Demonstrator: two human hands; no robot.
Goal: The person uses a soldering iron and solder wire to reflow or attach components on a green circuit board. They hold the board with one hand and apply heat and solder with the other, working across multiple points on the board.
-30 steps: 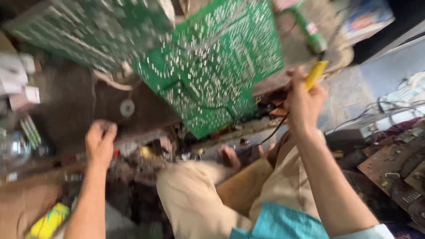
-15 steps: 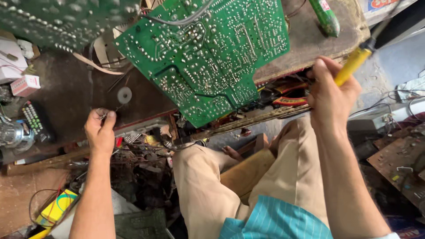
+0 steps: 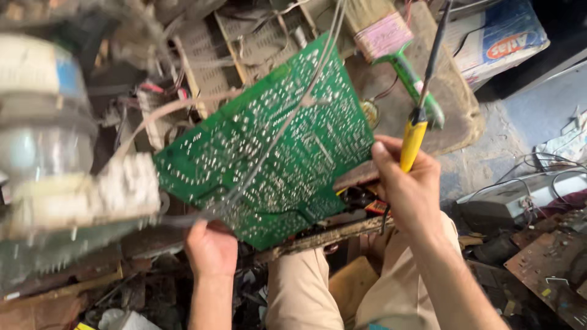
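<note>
The right hand (image 3: 408, 190) clenched a yellow-handled soldering iron (image 3: 414, 144), its shaft pointing up-screen, just right of the tilted green circuit board (image 3: 269, 153), whose lower edge the left hand (image 3: 211, 247) gripped.

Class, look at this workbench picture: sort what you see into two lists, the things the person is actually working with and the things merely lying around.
In use:
green circuit board, gripped at its lower edge by the left hand
yellow-handled soldering iron, held in the right hand

Lying about:
green-handled brush
cardboard box
brown circuit board on the floor
loose wires
</note>
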